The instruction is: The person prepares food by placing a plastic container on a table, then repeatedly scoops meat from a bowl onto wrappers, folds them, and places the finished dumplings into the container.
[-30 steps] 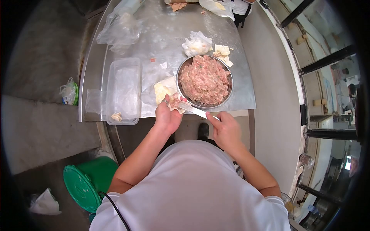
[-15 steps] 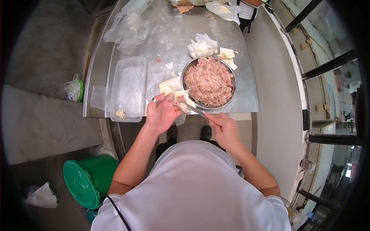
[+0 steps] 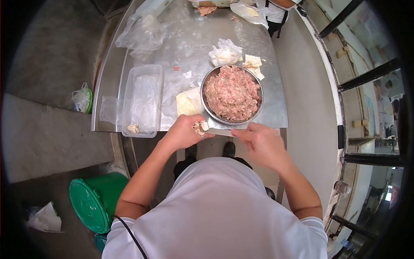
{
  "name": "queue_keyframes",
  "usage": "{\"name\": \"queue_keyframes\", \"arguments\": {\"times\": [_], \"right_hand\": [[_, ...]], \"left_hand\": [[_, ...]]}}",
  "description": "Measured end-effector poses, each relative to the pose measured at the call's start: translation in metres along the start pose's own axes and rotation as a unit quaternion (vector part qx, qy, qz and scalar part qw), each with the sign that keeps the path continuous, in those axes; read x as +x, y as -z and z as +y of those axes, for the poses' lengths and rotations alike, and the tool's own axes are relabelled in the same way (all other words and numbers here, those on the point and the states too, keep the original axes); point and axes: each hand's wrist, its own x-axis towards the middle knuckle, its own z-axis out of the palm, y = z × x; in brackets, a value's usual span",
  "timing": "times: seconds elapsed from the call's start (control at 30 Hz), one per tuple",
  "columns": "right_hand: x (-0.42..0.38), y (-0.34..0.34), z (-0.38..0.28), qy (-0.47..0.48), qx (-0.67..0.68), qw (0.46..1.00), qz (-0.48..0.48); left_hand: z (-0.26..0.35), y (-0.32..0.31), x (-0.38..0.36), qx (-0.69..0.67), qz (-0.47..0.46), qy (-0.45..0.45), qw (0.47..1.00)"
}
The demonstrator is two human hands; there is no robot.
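My left hand (image 3: 184, 132) is closed around a gathered, pleated wonton (image 3: 199, 127) at the table's front edge. A thin metal spreader (image 3: 221, 132) is gripped by its handle in my right hand (image 3: 261, 143), and its blade reaches to the wonton. Just beyond them stands a round steel bowl (image 3: 233, 123) heaped with pinkish minced meat (image 3: 233, 93). Pale square wrappers (image 3: 188, 103) lie left of the bowl. To the left, a clear plastic container (image 3: 161, 97) has one folded wonton (image 3: 133, 128) in its near left corner.
Behind the bowl are a crumpled white bag (image 3: 225, 52) and wrapper pieces (image 3: 253, 64). Clear plastic bags (image 3: 144, 32) lie at the table's far left. A green lidded bucket (image 3: 92, 203) stands on the floor at left. Another person (image 3: 276, 13) is at the far right corner.
The flat wrapper with a dab of meat on my left palm is now gathered up, and my left fingers have closed round it. My right hand has moved slightly right and turned the spreader more level.
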Motion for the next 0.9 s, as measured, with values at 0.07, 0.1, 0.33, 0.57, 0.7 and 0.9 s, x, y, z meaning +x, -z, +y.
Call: {"name": "queue_keyframes", "arguments": {"times": [0.07,0.1,0.33,0.57,0.7,0.9], "right_hand": [[-0.004,0.021,0.011,-0.023,0.006,1.0,-0.015],[-0.005,0.026,0.013,-0.06,0.032,0.998,-0.012],[0.012,-0.06,0.009,-0.141,0.483,0.863,0.045],[0.032,-0.072,-0.008,-0.18,0.491,0.852,0.018],[0.045,-0.065,-0.018,-0.188,0.418,0.888,-0.02],[0.055,-0.079,-0.024,-0.159,0.482,0.861,0.038]], "left_hand": [[-0.003,-0.004,0.003,-0.025,0.021,0.018,0.999],[-0.004,-0.007,0.005,-0.038,0.031,0.027,0.998],[0.007,-0.044,0.002,-0.449,-0.03,0.05,0.892],[0.015,-0.035,-0.009,-0.278,-0.059,0.072,0.956],[0.003,-0.024,-0.013,-0.222,-0.079,0.045,0.971],[-0.026,0.01,-0.029,-0.355,0.013,0.084,0.931]]}}
